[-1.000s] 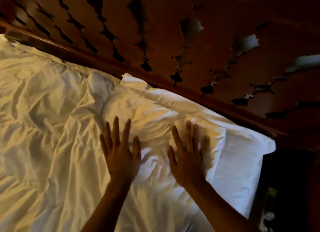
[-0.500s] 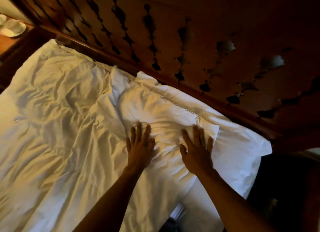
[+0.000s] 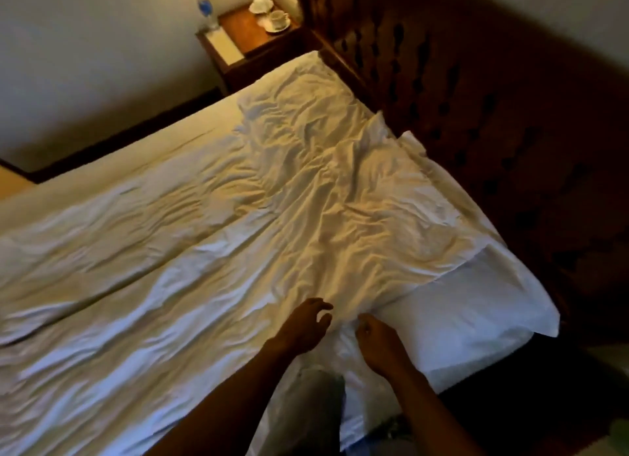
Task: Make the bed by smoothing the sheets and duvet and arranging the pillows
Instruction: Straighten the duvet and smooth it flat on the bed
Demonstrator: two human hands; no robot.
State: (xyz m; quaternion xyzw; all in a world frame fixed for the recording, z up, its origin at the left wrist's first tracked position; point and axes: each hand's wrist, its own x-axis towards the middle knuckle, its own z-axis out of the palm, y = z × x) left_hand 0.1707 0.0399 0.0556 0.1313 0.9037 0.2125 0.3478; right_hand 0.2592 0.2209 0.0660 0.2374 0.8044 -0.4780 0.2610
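1. Hands sit low in the middle of the frame, at the near edge of the bed.
2. The left hand [image 3: 303, 326] is just above the white duvet [image 3: 211, 285], with its fingers loosely spread and a little bent. It holds nothing.
3. The right hand [image 3: 381, 345] is just to the right of it. Its fingers are curled down onto the white cloth at the duvet's edge. It looks like a pinch on the cloth, but the picture is blurry there, so I cannot tell for sure.
4. The two hands are close together but do not touch.
5. The duvet covers most of the bed, from the left edge of the frame up to the headboard [image 3: 476, 122]. It is full of wrinkles and small folds.
6. A white pillow [image 3: 476, 306] lies at the right side of the frame, beside the right hand. The duvet covers its upper part, and its lower part sticks out bare and smooth.
7. The headboard is dark brown wood with little cut-out shapes. It fills the upper right of the frame.
8. A small wooden nightstand [image 3: 252, 37] stands at the top middle of the frame, next to the far corner of the bed.
9. On its tabletop are a water bottle [image 3: 205, 8], a white cup on a saucer [image 3: 279, 19], and another white cup thing [image 3: 261, 4] behind it.
10. A flat white card [image 3: 226, 47] lies on the near part of the tabletop.
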